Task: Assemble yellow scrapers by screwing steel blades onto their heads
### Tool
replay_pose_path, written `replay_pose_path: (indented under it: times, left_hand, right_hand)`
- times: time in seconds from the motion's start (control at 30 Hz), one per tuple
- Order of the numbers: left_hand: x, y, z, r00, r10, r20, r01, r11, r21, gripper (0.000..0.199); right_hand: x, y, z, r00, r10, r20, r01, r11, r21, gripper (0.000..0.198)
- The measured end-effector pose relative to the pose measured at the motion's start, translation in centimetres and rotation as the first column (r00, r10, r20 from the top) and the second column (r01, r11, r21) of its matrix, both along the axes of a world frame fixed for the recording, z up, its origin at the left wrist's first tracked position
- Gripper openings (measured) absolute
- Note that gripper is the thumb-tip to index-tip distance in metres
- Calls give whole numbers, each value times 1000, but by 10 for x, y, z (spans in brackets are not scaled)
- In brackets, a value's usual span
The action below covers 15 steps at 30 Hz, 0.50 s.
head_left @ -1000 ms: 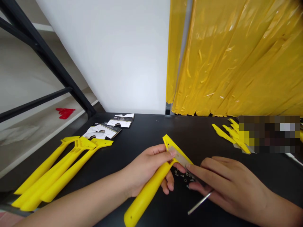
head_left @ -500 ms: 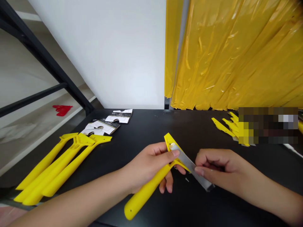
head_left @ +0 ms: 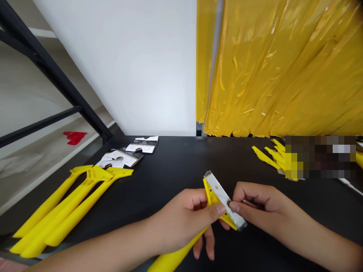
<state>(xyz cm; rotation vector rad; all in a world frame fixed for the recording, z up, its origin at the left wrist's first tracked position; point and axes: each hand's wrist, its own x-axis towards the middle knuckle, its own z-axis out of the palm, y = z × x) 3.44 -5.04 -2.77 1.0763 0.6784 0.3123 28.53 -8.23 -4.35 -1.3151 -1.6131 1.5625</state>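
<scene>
My left hand (head_left: 195, 219) is closed round the forked head of a yellow plastic scraper handle (head_left: 172, 257), whose grip slants toward the lower left. Its thumb presses on a silvery flat metal strip (head_left: 219, 189) with a hole in it and clear, shiny pieces at its ends. The strip lies along the yellow head, partly overlapping it; holes in the head show beside it. My right hand (head_left: 258, 200) pinches the strip's right edge between thumb and forefinger. The other right fingers are curled, and what they may hold is hidden.
Several yellow handles (head_left: 76, 207) lie at the left of the black table (head_left: 170, 162). Behind them are printed cards (head_left: 121, 158). Yellow flat parts (head_left: 266, 156) lie at the right, beside a blurred-out patch. A white panel and yellow wrapped stack stand behind.
The metal strip has shifted up and left along the yellow head and now covers more of its length. Both hands appear slightly lower in view, and the right hand is nearer the left.
</scene>
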Motion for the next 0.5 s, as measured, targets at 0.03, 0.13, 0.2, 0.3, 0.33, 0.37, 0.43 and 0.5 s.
replay_pose_path:
  times: [0.03,0.13,0.2,0.3,0.33,0.37,0.43,0.5]
  left_hand:
    - [0,-1,0,1000,-2,-9,2,1000,7,35]
    - [1,-2,0,1000,0,-26,0,1000,30,33]
    - [1,-2,1,999,6,-45,-3,999,49,32]
    - [1,-1,2,998,16,-65,-12,998,67,33]
    - [1,-1,2,998,16,-65,-11,998,69,33]
    - [1,-1,2,998,14,-62,-9,997,70,34]
    - [0,-1,1,998,10,-56,-6,997,71,34]
    - [0,-1,0,999,9,-52,-5,997,71,34]
  right_hand:
    - [0,0,0,1000,2,14,-2,1000,3,55]
    - [0,-1,0,999,6,38,-7,1000,21,50]
    - [1,-2,0,999,10,35,-11,1000,27,48]
    - [1,-2,1,1000,18,23,-19,1000,20,49]
    - [2,-2,1,1000,20,19,-21,1000,12,50]
    - [2,-2,1,1000,21,14,-21,1000,2,52]
    - [2,-1,2,1000,25,5,-25,1000,-19,56]
    - [2,-1,2,1000,30,-2,-30,999,-24,57]
